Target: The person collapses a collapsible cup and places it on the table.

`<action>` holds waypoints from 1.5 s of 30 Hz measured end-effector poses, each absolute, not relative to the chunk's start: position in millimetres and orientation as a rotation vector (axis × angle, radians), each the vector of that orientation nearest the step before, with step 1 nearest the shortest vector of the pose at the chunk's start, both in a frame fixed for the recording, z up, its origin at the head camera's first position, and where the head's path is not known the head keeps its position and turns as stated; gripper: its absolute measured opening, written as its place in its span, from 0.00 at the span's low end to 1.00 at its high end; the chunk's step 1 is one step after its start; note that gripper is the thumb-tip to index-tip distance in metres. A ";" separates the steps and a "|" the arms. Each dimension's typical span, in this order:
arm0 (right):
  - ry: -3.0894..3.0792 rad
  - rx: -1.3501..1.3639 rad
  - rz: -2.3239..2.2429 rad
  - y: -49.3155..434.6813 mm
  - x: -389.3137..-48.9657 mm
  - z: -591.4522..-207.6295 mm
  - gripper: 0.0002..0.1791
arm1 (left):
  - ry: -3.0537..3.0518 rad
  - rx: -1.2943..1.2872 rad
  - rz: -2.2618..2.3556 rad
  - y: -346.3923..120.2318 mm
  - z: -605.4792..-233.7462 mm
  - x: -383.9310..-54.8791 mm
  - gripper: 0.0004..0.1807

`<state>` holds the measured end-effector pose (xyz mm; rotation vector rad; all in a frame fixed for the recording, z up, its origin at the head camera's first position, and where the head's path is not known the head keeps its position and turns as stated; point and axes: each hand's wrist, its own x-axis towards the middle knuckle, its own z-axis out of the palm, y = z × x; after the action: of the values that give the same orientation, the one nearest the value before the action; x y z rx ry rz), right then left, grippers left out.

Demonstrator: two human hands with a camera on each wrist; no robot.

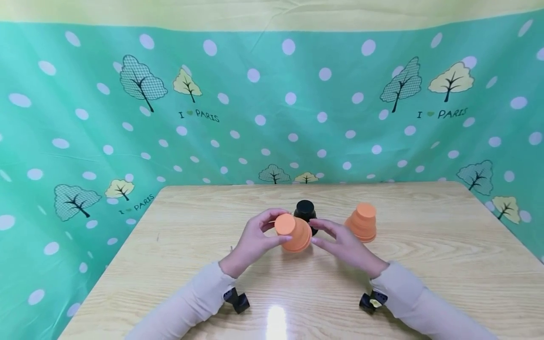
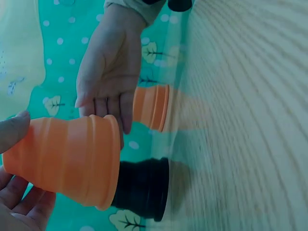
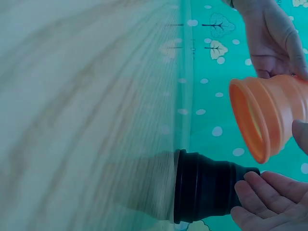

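Observation:
My left hand grips an orange ribbed cup near its narrow end, thumb on one side and fingers on the other. That cup is tilted, wide rim downward, and hangs above the table. Just behind it a black ribbed cup stands upside down on the tabletop. With fingers extended, my right hand is beside the held cup's rim and the black cup; in the right wrist view its fingertips overlap the black cup's narrow end, and I cannot tell whether they touch.
A second orange cup stands upside down behind the right hand. The wooden table reaches back to a green dotted cloth that hangs behind it and along the sides. A dark wrist camera is strapped to each wrist.

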<state>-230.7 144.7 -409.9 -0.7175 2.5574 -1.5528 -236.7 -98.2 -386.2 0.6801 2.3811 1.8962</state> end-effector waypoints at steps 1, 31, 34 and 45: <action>2.550 -0.706 -1.560 144.5 -231.1 -410.0 0.30 | 2.377 0.678 1.893 -97.4 -386.2 -235.7 0.28; 2.051 -0.389 -2.000 143.2 -233.9 -407.5 0.27 | 2.324 0.787 1.963 -84.1 -389.4 -229.7 0.29; 1.989 -0.347 -2.046 143.9 -234.5 -407.3 0.27 | 2.326 0.785 1.955 -84.6 -390.0 -229.0 0.29; 1.982 -0.450 -2.078 154.0 -239.1 -407.9 0.27 | 2.274 0.861 1.891 -87.6 -388.6 -230.4 0.30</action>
<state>-239.1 154.0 -407.9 -0.4496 1.9819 -2.0780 -230.4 -87.6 -388.6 0.8607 2.2736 1.8906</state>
